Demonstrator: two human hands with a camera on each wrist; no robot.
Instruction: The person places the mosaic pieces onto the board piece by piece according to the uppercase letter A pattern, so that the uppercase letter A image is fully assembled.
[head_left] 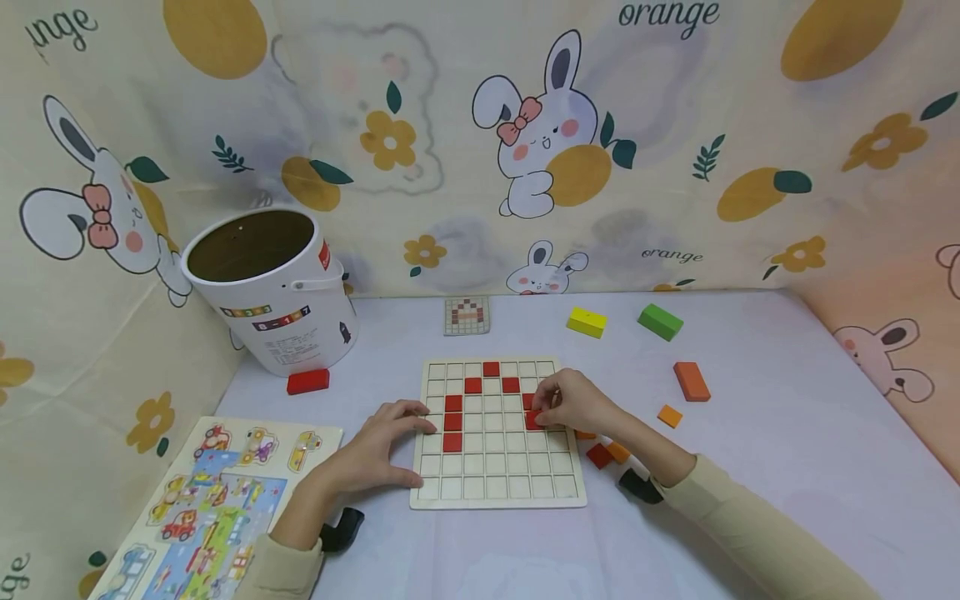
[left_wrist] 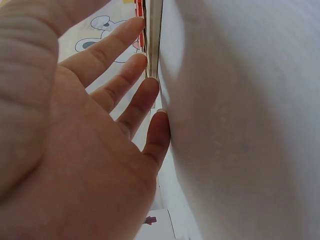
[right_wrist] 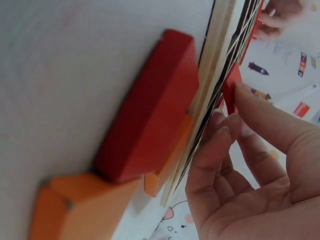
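A cream grid board (head_left: 495,487) lies flat on the white tablecloth, with several red square tiles (head_left: 453,422) in its cells, forming part of an arch. My left hand (head_left: 382,446) rests at the board's left edge; in the left wrist view its fingers (left_wrist: 131,107) are extended, their tips right at the board's side. Over the right part of the grid, my right hand (head_left: 576,402) pinches a red tile (right_wrist: 230,87) between thumb and fingers. The tile is tilted against the board's surface in the right wrist view. Another red tile sits just above it in the same column.
Beside the board's right edge lie a loose red block (right_wrist: 155,110) and orange ones (right_wrist: 80,207). Farther right are yellow (head_left: 587,322), green (head_left: 661,322) and orange (head_left: 692,381) blocks. A pattern card (head_left: 467,317), white bucket (head_left: 300,325), red block (head_left: 308,382) and picture puzzle (head_left: 300,492) surround the board.
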